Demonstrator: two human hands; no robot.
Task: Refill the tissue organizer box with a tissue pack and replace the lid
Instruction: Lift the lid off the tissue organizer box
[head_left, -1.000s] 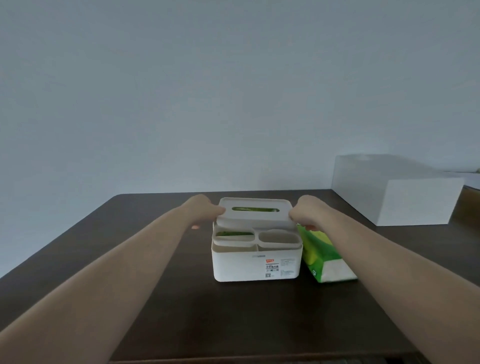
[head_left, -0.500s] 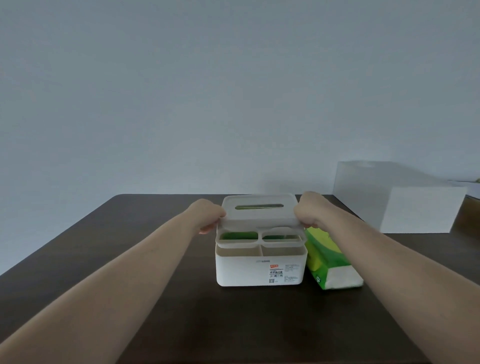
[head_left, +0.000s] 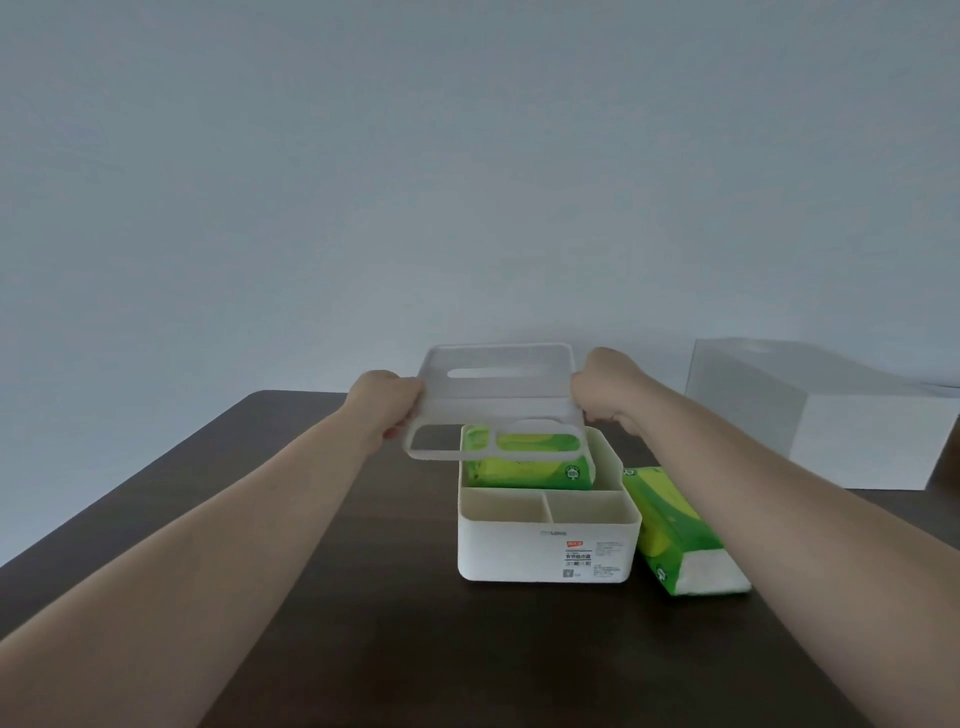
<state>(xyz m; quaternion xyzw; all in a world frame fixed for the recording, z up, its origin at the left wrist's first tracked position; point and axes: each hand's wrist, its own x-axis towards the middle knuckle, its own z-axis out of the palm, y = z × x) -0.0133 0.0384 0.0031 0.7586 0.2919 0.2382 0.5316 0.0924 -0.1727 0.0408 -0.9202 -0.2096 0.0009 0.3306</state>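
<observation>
The white organizer box (head_left: 545, 551) stands on the dark table, open on top. A green tissue pack (head_left: 524, 465) lies in its rear compartment; its two front compartments hold nothing. The white lid (head_left: 493, 400), with a slot and two openings, hangs tilted above and left of the box. My left hand (head_left: 387, 410) grips the lid's left end and my right hand (head_left: 605, 389) grips its right end. A second green tissue pack (head_left: 675, 530) lies on the table against the box's right side.
A large white box (head_left: 810, 415) sits at the back right of the dark wooden table (head_left: 363, 623). A plain pale wall rises behind the table's far edge.
Both hands have lifted the lid off the box and carried it up and to the left, tilting it. The tissue pack inside the box is now uncovered.
</observation>
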